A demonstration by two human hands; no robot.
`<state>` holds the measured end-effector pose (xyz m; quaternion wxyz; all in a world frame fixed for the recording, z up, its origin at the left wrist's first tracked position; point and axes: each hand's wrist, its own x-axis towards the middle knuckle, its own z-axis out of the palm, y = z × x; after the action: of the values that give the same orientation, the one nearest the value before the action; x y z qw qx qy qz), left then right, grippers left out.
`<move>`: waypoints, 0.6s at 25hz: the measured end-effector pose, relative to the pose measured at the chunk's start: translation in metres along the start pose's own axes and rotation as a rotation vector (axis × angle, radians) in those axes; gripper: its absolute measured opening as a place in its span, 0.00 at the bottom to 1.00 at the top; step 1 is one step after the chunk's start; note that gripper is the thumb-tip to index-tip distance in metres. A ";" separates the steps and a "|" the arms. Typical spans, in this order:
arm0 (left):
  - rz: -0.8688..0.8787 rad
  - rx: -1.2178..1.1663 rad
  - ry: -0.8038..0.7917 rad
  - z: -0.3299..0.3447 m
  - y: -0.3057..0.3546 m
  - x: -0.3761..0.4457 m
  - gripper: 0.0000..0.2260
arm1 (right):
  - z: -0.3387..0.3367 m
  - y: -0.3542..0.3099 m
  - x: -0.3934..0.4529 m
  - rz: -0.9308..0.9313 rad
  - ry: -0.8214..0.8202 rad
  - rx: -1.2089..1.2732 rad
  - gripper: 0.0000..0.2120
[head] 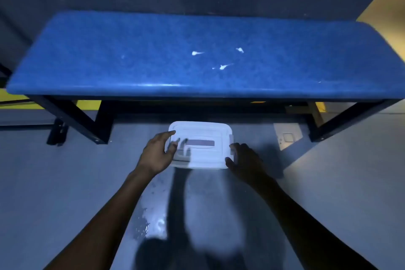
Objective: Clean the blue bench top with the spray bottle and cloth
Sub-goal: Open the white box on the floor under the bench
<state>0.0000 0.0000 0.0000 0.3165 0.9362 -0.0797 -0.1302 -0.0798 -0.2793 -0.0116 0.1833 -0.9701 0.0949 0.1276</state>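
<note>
The blue bench top (153, 57) spans the upper half of the view and carries a few white smears (221, 59) right of centre. On the grey floor in front of the bench lies a white plastic box (203, 151) with a closed lid. My left hand (158, 153) rests on the box's left edge with the fingers spread. My right hand (245, 160) is at the box's right edge, fingers curled against its side. No spray bottle or cloth shows; the box's contents are hidden.
Dark metal bench legs (76, 118) stand at left and right. A white wall socket plate (288, 136) lies on the floor under the bench at right. A wet patch (153, 223) marks the floor between my arms. A dark wall stands behind the bench.
</note>
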 end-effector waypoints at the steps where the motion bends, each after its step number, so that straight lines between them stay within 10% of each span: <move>1: 0.015 0.001 0.012 0.012 -0.009 0.012 0.20 | 0.013 0.004 0.013 -0.004 0.019 0.007 0.25; 10: 0.009 0.032 0.025 0.103 -0.094 0.090 0.21 | 0.119 0.054 0.102 0.012 0.202 0.000 0.36; 15: -0.071 -0.097 0.133 0.120 -0.113 0.100 0.21 | 0.136 0.053 0.110 0.125 0.337 0.187 0.25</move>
<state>0.0673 -0.0031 -0.1807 0.3612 0.9286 -0.0188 -0.0827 -0.0160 -0.2912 -0.1824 0.2457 -0.9487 0.1958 -0.0349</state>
